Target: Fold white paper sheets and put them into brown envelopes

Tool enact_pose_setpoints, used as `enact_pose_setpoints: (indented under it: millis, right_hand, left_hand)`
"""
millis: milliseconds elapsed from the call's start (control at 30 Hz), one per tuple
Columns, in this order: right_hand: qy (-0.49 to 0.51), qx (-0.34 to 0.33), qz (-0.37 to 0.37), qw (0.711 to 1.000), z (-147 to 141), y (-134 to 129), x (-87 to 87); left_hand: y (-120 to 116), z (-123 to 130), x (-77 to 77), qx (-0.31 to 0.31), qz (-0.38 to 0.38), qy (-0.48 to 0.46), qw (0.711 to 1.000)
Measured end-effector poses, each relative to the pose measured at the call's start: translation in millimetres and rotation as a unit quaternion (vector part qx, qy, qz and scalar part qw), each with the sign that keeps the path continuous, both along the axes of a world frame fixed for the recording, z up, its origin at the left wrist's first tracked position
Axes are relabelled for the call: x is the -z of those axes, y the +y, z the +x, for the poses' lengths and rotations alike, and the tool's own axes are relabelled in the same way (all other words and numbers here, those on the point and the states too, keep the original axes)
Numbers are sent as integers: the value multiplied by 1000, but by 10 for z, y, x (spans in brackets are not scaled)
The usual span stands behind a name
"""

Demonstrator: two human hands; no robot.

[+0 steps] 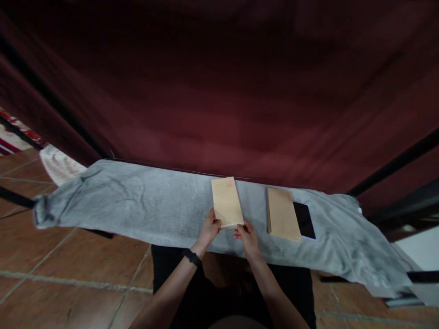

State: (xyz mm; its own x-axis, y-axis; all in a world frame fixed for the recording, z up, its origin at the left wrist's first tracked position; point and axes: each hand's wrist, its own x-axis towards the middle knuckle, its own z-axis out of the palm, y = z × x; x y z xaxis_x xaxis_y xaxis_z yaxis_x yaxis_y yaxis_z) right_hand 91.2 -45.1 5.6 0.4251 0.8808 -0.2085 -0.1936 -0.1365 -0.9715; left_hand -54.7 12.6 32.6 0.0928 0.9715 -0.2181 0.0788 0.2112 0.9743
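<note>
A tan paper envelope [227, 201] lies on the grey cloth before me, with faint reddish print near its far right corner. Along its near edge runs a narrow white strip. My left hand [210, 227] pinches the near left corner, thumb over the paper, with a black band on the wrist. At the near right corner, the fingers of my right hand [247, 234] are closed on the edge. To the right lies a stack of similar brown envelopes [284, 214], apart from my hands.
A dark-screened phone or tablet [304, 221] lies against the stack's right side. Grey cloth [154, 201] covers the narrow bench. Behind it hangs a dark red curtain [219, 114], with dark bars at both sides. Brown floor tiles [85, 265] show below.
</note>
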Motion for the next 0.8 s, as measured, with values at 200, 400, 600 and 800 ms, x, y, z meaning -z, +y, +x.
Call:
enact_pose_setpoints:
  millis: [200, 400, 600, 800]
  right_hand:
    - [-228, -25, 34, 973, 110, -88, 39]
    - [-503, -189, 165, 827, 155, -137, 57]
    - [-559, -191, 173, 788, 139, -176, 119]
    - [-571, -197, 167, 779, 131, -162, 139]
  left_hand:
    - [96, -163, 95, 11, 106, 149, 983]
    - [-86, -220, 81, -8, 155, 261, 953]
    - [27, 44, 109, 108, 294, 259, 914]
    - [673, 288, 215, 213, 294, 302, 881]
